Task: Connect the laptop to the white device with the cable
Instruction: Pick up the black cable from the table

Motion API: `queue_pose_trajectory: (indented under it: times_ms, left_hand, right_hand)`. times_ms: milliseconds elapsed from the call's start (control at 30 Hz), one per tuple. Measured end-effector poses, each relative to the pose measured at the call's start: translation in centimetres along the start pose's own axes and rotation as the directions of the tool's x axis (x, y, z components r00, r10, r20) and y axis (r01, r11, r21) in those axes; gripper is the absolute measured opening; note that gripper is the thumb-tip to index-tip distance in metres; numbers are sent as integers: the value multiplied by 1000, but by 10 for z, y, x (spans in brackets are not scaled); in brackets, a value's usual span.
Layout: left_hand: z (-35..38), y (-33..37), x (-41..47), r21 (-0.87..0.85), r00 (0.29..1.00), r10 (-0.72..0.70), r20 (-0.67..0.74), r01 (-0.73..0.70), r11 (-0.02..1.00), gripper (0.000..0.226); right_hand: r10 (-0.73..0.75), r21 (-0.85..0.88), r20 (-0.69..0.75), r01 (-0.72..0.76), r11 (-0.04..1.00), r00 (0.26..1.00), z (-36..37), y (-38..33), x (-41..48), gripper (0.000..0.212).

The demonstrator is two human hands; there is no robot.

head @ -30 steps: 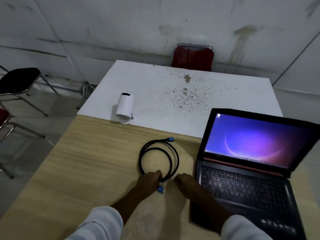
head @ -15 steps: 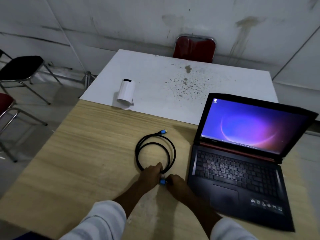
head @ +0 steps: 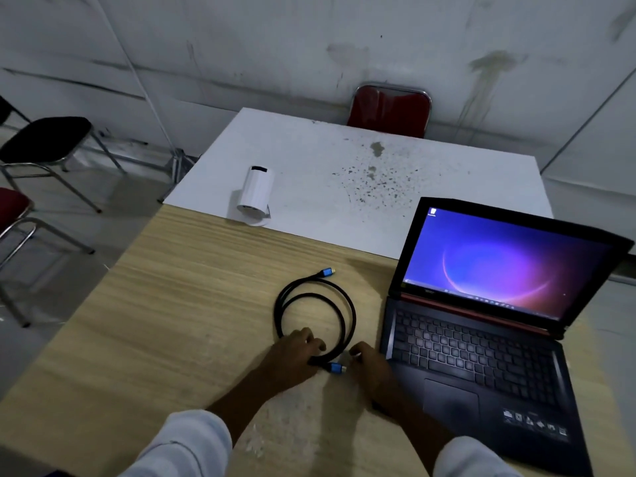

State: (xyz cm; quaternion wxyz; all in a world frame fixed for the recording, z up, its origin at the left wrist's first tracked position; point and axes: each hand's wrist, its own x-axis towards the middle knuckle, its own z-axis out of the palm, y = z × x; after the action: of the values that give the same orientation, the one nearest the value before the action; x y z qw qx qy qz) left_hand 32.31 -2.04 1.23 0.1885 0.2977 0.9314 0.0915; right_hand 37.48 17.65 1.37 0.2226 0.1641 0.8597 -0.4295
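A black cable (head: pixel 352 315) lies coiled on the wooden table (head: pixel 165 304), with a blue plug at each end. The far plug (head: pixel 327 272) points toward the laptop (head: pixel 464 356), which stands open at the right with its screen lit. My left hand (head: pixel 294 356) presses down on the near part of the coil, fingers curled over the cable. The near plug (head: pixel 335 367) sticks out to the right of that hand. My right hand (head: pixel 370 370) rests beside the plug's tip, fingers bent, holding nothing. The white device (head: pixel 256 192), a cylinder, lies on the white table (head: pixel 395 208) at the far left.
A red chair (head: pixel 390 110) stands behind the white table against the wall. A black chair (head: pixel 44 139) and another red chair (head: pixel 10 208) stand on the floor to the left. The laptop takes up the right side of the wooden table.
My right hand came in from the laptop's edge to the near blue plug. My left hand stayed on the coil. The view shifted slightly.
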Motion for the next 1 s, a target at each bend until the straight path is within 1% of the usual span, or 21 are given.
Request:
queue_pose_trajectory:
  times_ms: [67, 100, 200, 267, 333, 367, 400, 433, 500, 567, 600, 633, 667, 700, 733, 767, 800, 833, 900, 967, 1000]
  left_hand:
    - [5, -11, 0, 158, 992, 61, 109, -78, 984, 53]
    - [7, -13, -1, 216, 990, 61, 124, -87, 973, 50]
    - [14, -16, -2, 296, 994, 96, 59, -109, 949, 28]
    - [15, -19, -3, 299, 990, 139, 34, -142, 944, 26]
    - [12, -25, -2, 247, 983, 184, -1, -178, 953, 31]
    - [7, -26, 0, 205, 980, 198, -24, -189, 960, 33]
    - [-3, -27, 3, 138, 979, 198, -48, -190, 972, 33]
    - [-14, -27, 6, 39, 978, 187, -88, -185, 982, 32]
    - [-44, -24, 14, -250, 970, 118, -212, -170, 953, 24]
    - [-81, -20, 23, -538, 948, -30, -316, -153, 829, 15]
    - [-99, -18, 28, -671, 935, -121, -333, -144, 727, 13]
    - [-115, -18, 32, -802, 926, -210, -315, -141, 581, 16]
    - [-131, -19, 36, -907, 921, -276, -274, -152, 394, 21]
    - [-141, -22, 39, -971, 924, -317, -215, -167, 171, 24]
    - [-147, -26, 42, -983, 928, -340, -155, -181, -45, 27]
    - [-147, -31, 43, -961, 929, -358, -95, -180, -212, 29]
    - [-143, -36, 42, -934, 929, -369, -29, -156, -320, 30]
    - [-134, -40, 42, -916, 924, -381, 37, -121, -382, 31]
    - [-106, -49, 39, -908, 881, -444, 164, -41, -417, 33]
    - [-78, -60, 33, -924, 796, -547, 261, 41, -381, 31]
    - [-66, -68, 31, -939, 752, -596, 282, 88, -333, 30]
  right_hand:
    - [-28, -31, -35, 27, 999, 999, -2, -3, 9, 21]
    - [-47, -55, -48, 45, 997, 998, -2, -5, 15, 25]
    - [-107, -173, -11, 103, 979, 994, 2, -13, 28, 41]
    - [-147, -277, 56, 157, 948, 988, 5, -15, 30, 52]
    - [-209, -374, 125, 241, 895, 970, 5, -14, 28, 56]
    - [-234, -393, 149, 275, 878, 961, 2, -14, 27, 57]
    - [-259, -368, 152, 298, 881, 954, -3, -17, 25, 59]
    - [-292, -299, 124, 317, 900, 948, -10, -21, 24, 62]
    - [-372, -131, -35, 364, 922, 928, -29, -35, 25, 66]
    - [-376, -16, -192, 380, 925, 907, -51, -50, 29, 69]
    - [-353, 28, -215, 368, 930, 910, -61, -56, 32, 69]
    - [-336, 45, -212, 353, 935, 918, -70, -61, 35, 68]
    - [-332, 25, -202, 344, 939, 922, -77, -65, 38, 66]
    - [-335, -20, -193, 338, 941, 922, -82, -67, 40, 63]
    - [-349, -69, -191, 342, 937, 917, -85, -70, 43, 60]
    - [-361, -106, -184, 347, 932, 914, -85, -71, 45, 57]
    - [-360, -128, -163, 342, 931, 918, -83, -71, 47, 55]
    - [-348, -145, -136, 329, 933, 928, -80, -70, 48, 53]
    - [-305, -207, -72, 284, 936, 950, -66, -62, 49, 51]
    - [-266, -307, 2, 254, 917, 964, -52, -48, 49, 51]
    - [-239, -334, 35, 237, 912, 970, -45, -41, 48, 52]
